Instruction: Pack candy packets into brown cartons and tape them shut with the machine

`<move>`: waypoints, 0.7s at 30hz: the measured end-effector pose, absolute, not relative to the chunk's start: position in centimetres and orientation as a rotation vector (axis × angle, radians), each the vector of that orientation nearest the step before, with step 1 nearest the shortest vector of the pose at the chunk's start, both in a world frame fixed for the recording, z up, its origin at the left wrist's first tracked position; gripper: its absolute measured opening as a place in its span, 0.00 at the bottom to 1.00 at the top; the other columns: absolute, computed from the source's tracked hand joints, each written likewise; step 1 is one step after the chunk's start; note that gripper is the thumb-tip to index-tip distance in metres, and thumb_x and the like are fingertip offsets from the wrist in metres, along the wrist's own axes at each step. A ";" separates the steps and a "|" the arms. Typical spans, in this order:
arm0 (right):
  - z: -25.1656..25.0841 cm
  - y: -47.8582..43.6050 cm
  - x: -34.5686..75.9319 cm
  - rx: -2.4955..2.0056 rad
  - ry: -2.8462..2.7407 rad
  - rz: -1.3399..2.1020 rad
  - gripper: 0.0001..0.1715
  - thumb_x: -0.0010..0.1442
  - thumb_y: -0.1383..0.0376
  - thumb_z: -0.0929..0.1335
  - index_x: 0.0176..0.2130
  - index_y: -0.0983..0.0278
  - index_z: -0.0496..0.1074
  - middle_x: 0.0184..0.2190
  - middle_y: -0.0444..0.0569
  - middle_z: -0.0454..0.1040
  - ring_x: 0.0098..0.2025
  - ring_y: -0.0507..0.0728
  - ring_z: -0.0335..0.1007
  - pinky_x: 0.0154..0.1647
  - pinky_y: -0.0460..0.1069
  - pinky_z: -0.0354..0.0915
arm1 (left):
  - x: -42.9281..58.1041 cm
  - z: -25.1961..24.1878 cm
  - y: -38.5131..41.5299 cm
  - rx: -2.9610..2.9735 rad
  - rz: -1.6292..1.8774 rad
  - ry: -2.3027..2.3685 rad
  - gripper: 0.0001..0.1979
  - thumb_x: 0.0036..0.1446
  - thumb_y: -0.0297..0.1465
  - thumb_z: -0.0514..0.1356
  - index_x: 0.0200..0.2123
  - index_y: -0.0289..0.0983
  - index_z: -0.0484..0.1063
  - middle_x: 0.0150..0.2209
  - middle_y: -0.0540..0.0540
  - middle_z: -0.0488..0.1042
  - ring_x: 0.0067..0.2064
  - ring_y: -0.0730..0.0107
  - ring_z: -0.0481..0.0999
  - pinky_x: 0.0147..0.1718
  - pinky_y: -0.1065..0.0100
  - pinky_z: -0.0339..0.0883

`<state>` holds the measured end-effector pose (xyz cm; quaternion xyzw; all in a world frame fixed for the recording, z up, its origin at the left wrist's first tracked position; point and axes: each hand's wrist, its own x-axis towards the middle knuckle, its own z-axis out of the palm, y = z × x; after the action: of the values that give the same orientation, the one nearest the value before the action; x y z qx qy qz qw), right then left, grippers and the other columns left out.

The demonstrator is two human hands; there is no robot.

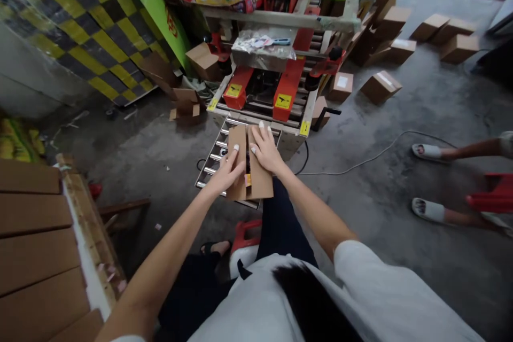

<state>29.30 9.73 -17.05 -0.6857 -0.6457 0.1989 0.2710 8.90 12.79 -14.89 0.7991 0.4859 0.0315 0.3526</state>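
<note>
Grey concrete floor (372, 208) fills my head view. Stacked brown cartons (34, 251) stand at far left. Steel rollers (209, 171) carry a cardboard box (262, 184), its top flaps folded nearly together. My left hand (231, 172) touches its left flap; I can't tell whether those fingers grip. My right hand (266, 150) lies on the right flap, fingers spread. Farther right, pale sandals (430, 210) show on another person's feet.
</note>
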 end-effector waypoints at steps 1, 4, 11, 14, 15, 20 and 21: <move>-16.7 9.8 29.5 -1.877 -1.741 0.543 0.37 0.71 0.60 0.56 0.74 0.66 0.49 0.76 0.56 0.40 0.77 0.69 0.31 0.74 0.69 0.44 | 9.0 -15.0 12.6 2.049 0.109 1.263 0.40 0.67 0.53 0.51 0.74 0.42 0.47 0.70 0.33 0.56 0.71 0.50 0.59 0.68 0.49 0.56; -15.6 9.5 28.6 -2.044 -1.703 0.493 0.37 0.70 0.62 0.58 0.74 0.62 0.49 0.76 0.56 0.39 0.75 0.77 0.38 0.68 0.77 0.46 | 9.7 -15.3 12.3 2.030 0.136 1.306 0.41 0.66 0.53 0.52 0.75 0.42 0.46 0.70 0.31 0.56 0.70 0.49 0.61 0.67 0.48 0.58; -15.3 9.3 27.5 -2.086 -1.663 0.417 0.36 0.70 0.65 0.57 0.74 0.69 0.51 0.75 0.63 0.42 0.75 0.75 0.39 0.70 0.71 0.48 | 12.2 -14.9 10.1 2.250 0.152 1.513 0.34 0.68 0.50 0.50 0.72 0.46 0.54 0.69 0.28 0.53 0.60 0.40 0.73 0.54 0.43 0.71; -15.2 6.5 27.1 -2.022 -1.682 0.477 0.37 0.71 0.61 0.56 0.74 0.71 0.50 0.75 0.65 0.41 0.76 0.72 0.36 0.71 0.69 0.49 | 12.3 -14.9 10.0 2.240 0.173 1.479 0.32 0.69 0.48 0.49 0.72 0.45 0.56 0.66 0.28 0.58 0.56 0.43 0.76 0.53 0.45 0.71; -15.2 5.1 26.6 -1.989 -1.733 0.490 0.40 0.71 0.56 0.58 0.74 0.71 0.48 0.75 0.66 0.40 0.76 0.72 0.35 0.71 0.70 0.48 | 12.2 -15.1 10.2 2.214 0.183 1.454 0.31 0.70 0.47 0.48 0.72 0.44 0.57 0.65 0.29 0.60 0.56 0.45 0.77 0.53 0.46 0.72; -14.9 0.0 24.8 -1.813 -2.113 0.393 0.70 0.53 0.38 0.73 0.75 0.68 0.43 0.75 0.70 0.38 0.75 0.77 0.35 0.69 0.79 0.39 | 11.7 -15.8 11.8 2.068 0.196 1.406 0.29 0.70 0.39 0.49 0.72 0.41 0.57 0.68 0.32 0.58 0.64 0.51 0.70 0.63 0.52 0.64; -14.9 0.0 24.8 -1.812 -2.146 0.368 0.69 0.53 0.38 0.73 0.75 0.69 0.44 0.74 0.70 0.39 0.75 0.77 0.36 0.68 0.79 0.38 | 11.7 -15.8 12.2 2.016 0.208 1.399 0.30 0.69 0.37 0.50 0.71 0.39 0.58 0.69 0.32 0.57 0.68 0.52 0.66 0.66 0.54 0.60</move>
<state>24.85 0.01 -14.94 -0.6320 -0.7486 0.1284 0.1541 11.70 12.22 -15.84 0.7719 0.5358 0.0795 0.3329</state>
